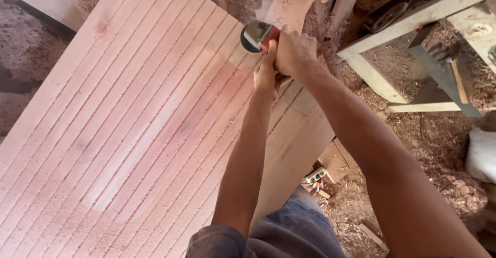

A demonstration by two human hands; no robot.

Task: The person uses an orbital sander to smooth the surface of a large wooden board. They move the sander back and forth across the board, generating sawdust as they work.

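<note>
A large reddish wooden panel (129,118) with many long parallel grooves fills the left and middle of the view. A red and black power sander (257,36) with a round disc rests on the panel's far right part. My right hand (295,51) grips the tool's body from above. My left hand (266,74) holds the tool from below and behind, thumb up along its side. Both arms stretch forward over the panel's right edge. Sawdust lies in the grooves.
A wooden workbench frame (413,17) with metal machine parts stands at the upper right. Wood shavings cover the floor (429,139). A white sack (483,154) lies at the right edge. Offcut boards (289,4) lean beyond the panel. A small electrical box (316,175) sits below the panel.
</note>
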